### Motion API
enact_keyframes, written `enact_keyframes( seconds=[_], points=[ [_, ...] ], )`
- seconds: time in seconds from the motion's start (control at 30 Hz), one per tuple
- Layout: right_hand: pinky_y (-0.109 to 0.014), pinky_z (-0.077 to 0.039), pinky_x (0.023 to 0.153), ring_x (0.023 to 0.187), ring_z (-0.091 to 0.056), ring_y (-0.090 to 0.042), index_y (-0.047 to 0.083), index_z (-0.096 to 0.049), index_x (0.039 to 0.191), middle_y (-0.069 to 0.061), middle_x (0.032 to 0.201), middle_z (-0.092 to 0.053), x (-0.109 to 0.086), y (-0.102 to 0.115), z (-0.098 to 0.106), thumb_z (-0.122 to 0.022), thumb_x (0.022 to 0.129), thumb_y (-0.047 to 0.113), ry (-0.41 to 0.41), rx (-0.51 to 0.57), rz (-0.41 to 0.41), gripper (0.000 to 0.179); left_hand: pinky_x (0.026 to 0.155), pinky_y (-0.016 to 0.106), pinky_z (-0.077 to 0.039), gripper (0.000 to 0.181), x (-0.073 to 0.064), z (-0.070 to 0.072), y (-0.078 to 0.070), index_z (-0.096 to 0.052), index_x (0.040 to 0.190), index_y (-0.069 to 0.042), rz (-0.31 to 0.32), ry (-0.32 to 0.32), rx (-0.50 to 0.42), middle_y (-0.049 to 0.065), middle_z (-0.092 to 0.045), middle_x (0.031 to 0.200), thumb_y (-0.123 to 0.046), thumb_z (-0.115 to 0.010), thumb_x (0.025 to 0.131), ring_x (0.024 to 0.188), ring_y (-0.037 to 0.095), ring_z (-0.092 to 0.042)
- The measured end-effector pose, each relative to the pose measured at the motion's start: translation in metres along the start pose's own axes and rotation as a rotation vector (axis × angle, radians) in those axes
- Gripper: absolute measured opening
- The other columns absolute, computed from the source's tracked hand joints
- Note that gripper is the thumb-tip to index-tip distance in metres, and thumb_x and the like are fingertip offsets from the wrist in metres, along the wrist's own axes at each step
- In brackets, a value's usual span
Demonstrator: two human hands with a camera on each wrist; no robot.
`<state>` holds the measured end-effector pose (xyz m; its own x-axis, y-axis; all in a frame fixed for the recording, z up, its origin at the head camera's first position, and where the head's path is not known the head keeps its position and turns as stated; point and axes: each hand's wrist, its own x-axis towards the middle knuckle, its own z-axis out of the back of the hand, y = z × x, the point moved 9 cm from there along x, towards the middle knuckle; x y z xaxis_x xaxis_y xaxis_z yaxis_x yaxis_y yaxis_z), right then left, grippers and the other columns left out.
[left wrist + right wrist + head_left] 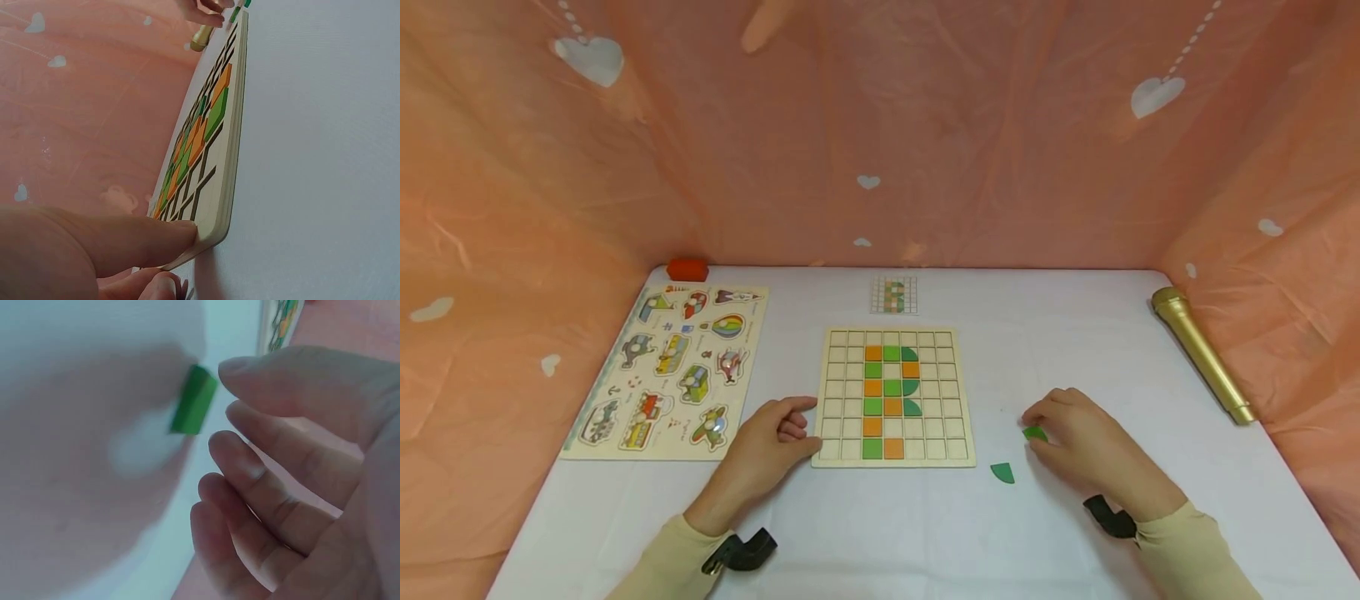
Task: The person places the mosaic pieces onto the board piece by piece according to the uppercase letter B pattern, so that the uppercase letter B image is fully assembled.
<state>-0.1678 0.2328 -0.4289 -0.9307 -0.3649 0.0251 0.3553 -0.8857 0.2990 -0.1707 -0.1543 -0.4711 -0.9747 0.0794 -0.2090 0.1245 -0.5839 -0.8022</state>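
Note:
A wooden grid board (967, 454) lies flat on the white table, with orange and green squares and dark green curved tiles in its cells. My left hand (767, 442) is at its left side; the thumb (169, 240) rests on the rim by the near corner and the index finger reaches the edge. Over to the right, my right hand (1075, 446) hovers around a small green tile (195, 400). That tile appears just off the fingertips in the right wrist view, without a visible grip. A dark green quarter-circle tile (1002, 473) lies between board and right hand.
Behind the board lies a small pattern card (894, 295). A picture puzzle board (662, 375) is on the left, with a red block (687, 270) beyond it. At the right edge lies a gold tube (1202, 354). Orange cloth (880, 125) hangs around the back and sides.

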Motion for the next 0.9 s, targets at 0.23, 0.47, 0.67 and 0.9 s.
enact_keyframes(
  seconds=[0.23, 0.47, 0.67, 0.9],
  points=[
    [-0.047, -0.058, 0.094, 0.103, -0.065, -0.020, 0.017, -0.081, 0.103, 0.006, 0.102, -0.071, -0.008, -0.011, -0.004, -0.085, 0.083, 0.008, -0.016, 0.020, -0.013, 0.022, 0.081, 0.018, -0.054, 0.053, 0.000, 0.000, 0.000, -0.068, 0.140, -0.006, -0.003, -0.001, 0.001, 0.008, -0.063, 0.111, -0.008, -0.084, 0.089, 0.093, 0.013, -0.061],
    [-0.046, -0.058, 0.093, 0.101, -0.064, -0.019, 0.017, -0.079, 0.099, 0.006, 0.101, -0.070, -0.007, -0.013, -0.005, -0.086, 0.083, 0.010, -0.021, 0.017, -0.013, 0.019, 0.081, 0.019, -0.053, 0.053, -0.001, 0.000, 0.001, -0.068, 0.140, -0.007, -0.004, 0.002, 0.005, 0.008, -0.064, 0.111, -0.010, -0.084, 0.090, 0.093, 0.013, -0.061],
    [-0.044, -0.059, 0.091, 0.101, -0.062, -0.016, 0.018, -0.078, 0.097, 0.008, 0.099, -0.069, 0.000, -0.005, -0.004, -0.087, 0.084, 0.014, -0.026, 0.027, 0.000, 0.017, 0.081, 0.019, -0.053, 0.052, -0.001, -0.001, 0.002, -0.069, 0.140, -0.007, 0.002, 0.003, -0.006, 0.008, -0.063, 0.110, -0.010, -0.084, 0.090, 0.093, 0.013, -0.061],
    [-0.039, -0.060, 0.091, 0.104, -0.061, -0.014, 0.017, -0.078, 0.099, 0.008, 0.100, -0.068, 0.024, 0.030, -0.014, -0.086, 0.086, 0.018, 0.010, 0.049, 0.024, 0.015, 0.080, 0.018, -0.053, 0.053, 0.000, 0.000, 0.002, -0.068, 0.140, -0.006, 0.001, 0.001, -0.010, 0.008, -0.063, 0.110, -0.008, -0.084, 0.090, 0.093, 0.014, -0.060]
  ],
)
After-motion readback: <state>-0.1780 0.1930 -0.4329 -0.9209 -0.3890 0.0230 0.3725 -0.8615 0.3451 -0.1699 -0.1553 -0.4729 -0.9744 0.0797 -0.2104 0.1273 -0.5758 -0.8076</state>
